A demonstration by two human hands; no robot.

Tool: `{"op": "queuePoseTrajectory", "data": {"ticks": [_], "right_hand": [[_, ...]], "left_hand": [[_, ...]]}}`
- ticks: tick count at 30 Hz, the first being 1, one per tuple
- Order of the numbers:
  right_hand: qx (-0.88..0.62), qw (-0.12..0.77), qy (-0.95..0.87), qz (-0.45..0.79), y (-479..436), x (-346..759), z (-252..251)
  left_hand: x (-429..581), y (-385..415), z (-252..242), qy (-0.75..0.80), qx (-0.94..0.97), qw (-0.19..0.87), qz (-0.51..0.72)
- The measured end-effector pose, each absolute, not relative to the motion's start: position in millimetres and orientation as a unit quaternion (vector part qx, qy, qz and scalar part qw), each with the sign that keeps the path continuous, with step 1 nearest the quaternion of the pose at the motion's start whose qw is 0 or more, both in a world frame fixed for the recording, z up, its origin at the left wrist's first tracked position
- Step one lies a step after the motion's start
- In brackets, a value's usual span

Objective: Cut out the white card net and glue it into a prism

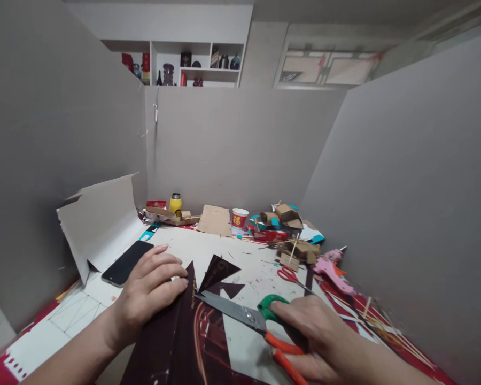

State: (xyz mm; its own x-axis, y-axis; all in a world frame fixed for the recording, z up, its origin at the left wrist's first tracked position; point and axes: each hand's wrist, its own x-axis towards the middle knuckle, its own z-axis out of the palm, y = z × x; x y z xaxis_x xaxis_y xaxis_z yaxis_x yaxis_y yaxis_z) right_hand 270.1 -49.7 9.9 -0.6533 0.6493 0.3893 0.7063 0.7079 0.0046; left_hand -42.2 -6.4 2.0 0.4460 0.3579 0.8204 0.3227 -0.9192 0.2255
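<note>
My left hand (150,286) lies flat, fingers stretched out, pressing down a dark maroon printed card sheet (172,342) near its pointed upper corner. My right hand (312,329) is wrapped round the green and orange handles of a large pair of scissors (240,314). Its steel blades point left and reach into the sheet's edge near my left fingertips. Two dark triangular offcuts (218,272) lie just beyond the blades on the white table surface (232,251).
A black phone (126,263) lies left of my left hand, beside a bent grey card (100,222). Further back: a yellow jar (175,202), a red paper cup (239,218), cardboard scraps (291,230), small red scissors (288,275), a pink glue gun (331,267). Grey partition boards wall three sides.
</note>
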Motion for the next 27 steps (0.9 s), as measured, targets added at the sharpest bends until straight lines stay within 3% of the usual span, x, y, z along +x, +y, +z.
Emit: {"op": "queuePoseTrajectory", "data": {"ticks": [4, 8, 10, 12, 16, 27], "right_hand": [[-0.369, 0.172, -0.906, -0.118, -44, 271, 0], [-0.392, 0.162, -0.896, -0.130, -38, 274, -10], [-0.403, 0.155, -0.892, -0.130, -36, 276, -13], [-0.411, 0.151, -0.890, -0.130, -35, 278, -16], [-0.418, 0.142, -0.889, -0.121, -35, 278, -18], [-0.438, 0.120, -0.881, -0.131, -34, 273, -14]], "left_hand": [[-39, 9, 2, 0.295, 0.799, 0.124, 0.509], [-41, 25, 10, 0.383, 0.626, 0.455, 0.505], [-43, 28, 13, 0.360, 0.518, 0.619, 0.467], [-42, 28, 13, 0.305, 0.462, 0.713, 0.430], [-34, 21, 5, 0.244, 0.501, 0.731, 0.394], [-28, 21, -9, 0.286, 0.524, 0.705, 0.383]]}}
